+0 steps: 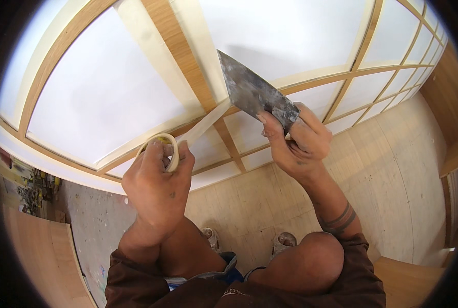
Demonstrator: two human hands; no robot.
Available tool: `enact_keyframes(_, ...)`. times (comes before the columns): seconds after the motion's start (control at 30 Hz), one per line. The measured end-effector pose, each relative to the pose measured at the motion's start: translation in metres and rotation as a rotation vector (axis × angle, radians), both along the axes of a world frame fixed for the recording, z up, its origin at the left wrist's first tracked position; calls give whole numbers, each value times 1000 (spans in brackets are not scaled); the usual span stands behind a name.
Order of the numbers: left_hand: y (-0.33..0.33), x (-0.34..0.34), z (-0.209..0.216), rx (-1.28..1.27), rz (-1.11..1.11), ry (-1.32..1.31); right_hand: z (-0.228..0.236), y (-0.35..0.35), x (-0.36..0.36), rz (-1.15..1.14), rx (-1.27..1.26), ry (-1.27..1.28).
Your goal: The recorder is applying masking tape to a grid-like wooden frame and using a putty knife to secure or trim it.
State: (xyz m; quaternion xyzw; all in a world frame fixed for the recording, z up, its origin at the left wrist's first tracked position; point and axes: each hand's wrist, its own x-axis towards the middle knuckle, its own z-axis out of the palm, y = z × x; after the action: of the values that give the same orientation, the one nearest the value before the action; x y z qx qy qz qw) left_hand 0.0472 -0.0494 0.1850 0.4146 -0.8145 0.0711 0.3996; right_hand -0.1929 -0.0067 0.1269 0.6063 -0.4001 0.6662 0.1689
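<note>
My left hand point(159, 185) is closed around a roll of cream masking tape point(173, 156), with fingers through its core. A strip of tape point(207, 122) stretches up and to the right from the roll to the edge of a putty knife. That wide, flat, paint-smeared putty knife point(252, 88) is gripped in my right hand point(302, 141), thumb on its near face. Behind both hands stands a panel of white panes point(105, 87) framed by wooden strips point(175, 43). Cream tape borders several panes along the wood.
Below the panel lies a pale wooden board floor point(249, 200), with my sandalled feet point(284, 241) on it. A grey, paint-spotted floor point(98, 210) is at the left, beside a wooden panel point(41, 251). Tools or hardware point(36, 192) are heaped at far left. Brown wood point(447, 102) rises at right.
</note>
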Motion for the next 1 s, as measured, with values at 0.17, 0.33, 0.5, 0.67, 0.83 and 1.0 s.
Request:
enact_keyframes(0.17, 1, -3, 1, -7, 5, -11, -1, -3, 5, 6, 17, -27)
enact_keyframes(0.33, 4, -2, 1, 22, -14, -3, -3, -4, 4, -23, -14, -21)
enact_keyframes(0.5, 7, -2, 3, 25, -23, -1, -3, -2, 6, -5, 13, -13)
enact_keyframes(0.67, 9, 0, 4, 222, -105, 120, 2, 1, 22, -151, -23, 105)
enact_keyframes(0.83, 18, -11, 17, 459, -167, 231, -7, 4, 22, -133, -24, 289)
enact_keyframes(1.0, 15, -16, 18, 538, -273, 310, -18, -1, 26, -149, -31, 402)
